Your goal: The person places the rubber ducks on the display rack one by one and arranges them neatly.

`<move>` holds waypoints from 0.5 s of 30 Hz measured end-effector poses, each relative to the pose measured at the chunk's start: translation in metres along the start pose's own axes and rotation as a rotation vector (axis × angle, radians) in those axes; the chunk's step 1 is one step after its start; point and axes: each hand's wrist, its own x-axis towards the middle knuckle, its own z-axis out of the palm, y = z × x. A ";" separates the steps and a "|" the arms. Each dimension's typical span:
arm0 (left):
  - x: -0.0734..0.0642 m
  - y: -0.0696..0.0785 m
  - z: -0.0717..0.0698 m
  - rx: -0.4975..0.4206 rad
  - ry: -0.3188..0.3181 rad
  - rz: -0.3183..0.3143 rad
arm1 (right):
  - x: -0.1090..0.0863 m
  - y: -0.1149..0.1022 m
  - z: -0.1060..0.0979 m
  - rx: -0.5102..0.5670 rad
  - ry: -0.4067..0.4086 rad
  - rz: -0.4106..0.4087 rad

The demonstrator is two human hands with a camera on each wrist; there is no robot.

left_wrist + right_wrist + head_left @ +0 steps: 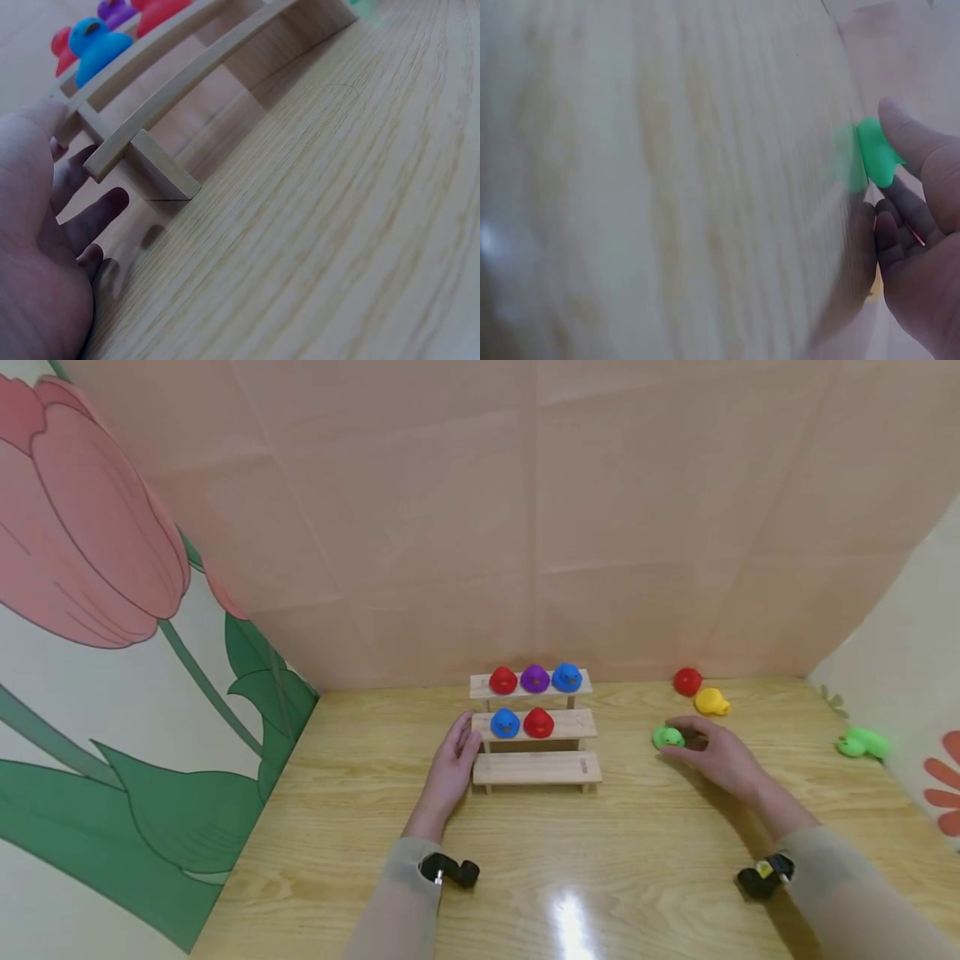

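Sleeves (862,893) nearest, right hand (718,756) beyond in a pinch around green duck (666,737), long axis roughly crosswise, facing unclear.

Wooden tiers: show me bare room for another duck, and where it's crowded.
The front tier is bare throughout. The middle tier has a gap right of its red duck. The back tier is crowded with three ducks. Bare table lies between the tiers and the green duck at the right hand.

Right fingers (686,723) hold a green duck (663,737).
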 end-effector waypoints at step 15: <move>0.000 0.000 0.000 0.004 0.003 -0.003 | -0.008 -0.049 0.011 0.138 0.074 -0.075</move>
